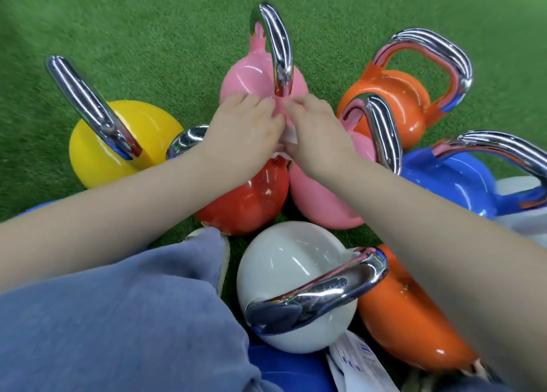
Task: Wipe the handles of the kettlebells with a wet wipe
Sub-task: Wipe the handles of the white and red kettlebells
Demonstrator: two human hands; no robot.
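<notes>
Head view: both hands, left hand (248, 119) and right hand (313, 125), pinch the wet wipe (290, 134) just below the pink kettlebell's handle (279, 51), which rises away from them.

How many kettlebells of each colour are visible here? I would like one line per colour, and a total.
Pink: 2
Orange: 2
Blue: 1
Yellow: 1
Red: 1
White: 1
Total: 8 clearly visible; blue and white shapes at the edges cannot be identified.
</notes>
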